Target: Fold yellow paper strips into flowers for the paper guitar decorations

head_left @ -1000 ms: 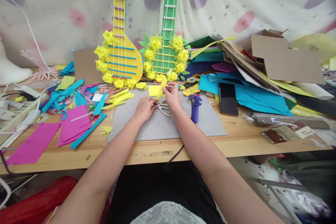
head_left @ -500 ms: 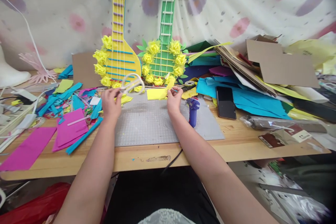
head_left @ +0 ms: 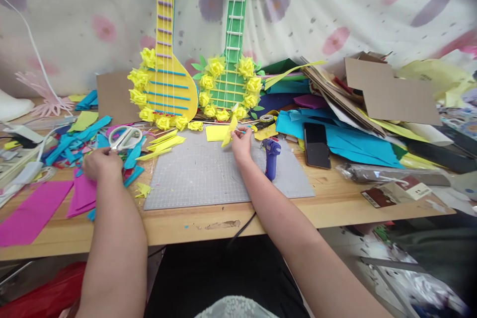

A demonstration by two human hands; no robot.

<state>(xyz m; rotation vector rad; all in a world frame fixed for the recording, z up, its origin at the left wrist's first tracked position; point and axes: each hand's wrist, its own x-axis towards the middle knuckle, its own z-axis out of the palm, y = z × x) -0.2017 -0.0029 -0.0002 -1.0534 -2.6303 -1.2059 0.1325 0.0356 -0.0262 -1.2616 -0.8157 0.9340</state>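
Note:
My left hand (head_left: 102, 164) is closed on a pair of scissors (head_left: 126, 138) over the pile of paper scraps at the left; their pale handles stick out beyond my fingers and the blades are hidden. In my right hand (head_left: 242, 143) a small yellow paper piece (head_left: 228, 134) is pinched at the far edge of the grey cutting mat (head_left: 201, 174). Behind that piece lies a yellow paper rectangle (head_left: 215, 133). Close to my right forearm a blue glue gun (head_left: 272, 159) stands on the mat. Yellow paper strips (head_left: 164, 144) lie by the mat's far left corner.
A yellow paper lute (head_left: 171, 84) and a green one (head_left: 231, 82), both edged with yellow paper flowers, lean against the curtain. Magenta sheets (head_left: 35, 213) lie front left. To the right are a phone (head_left: 316, 145), blue paper (head_left: 357, 141) and stacked cardboard (head_left: 402, 97).
My left hand has moved left and toward me with the scissors, from the mat's far left side to the scrap pile. My right hand stays nearly in place with the yellow paper.

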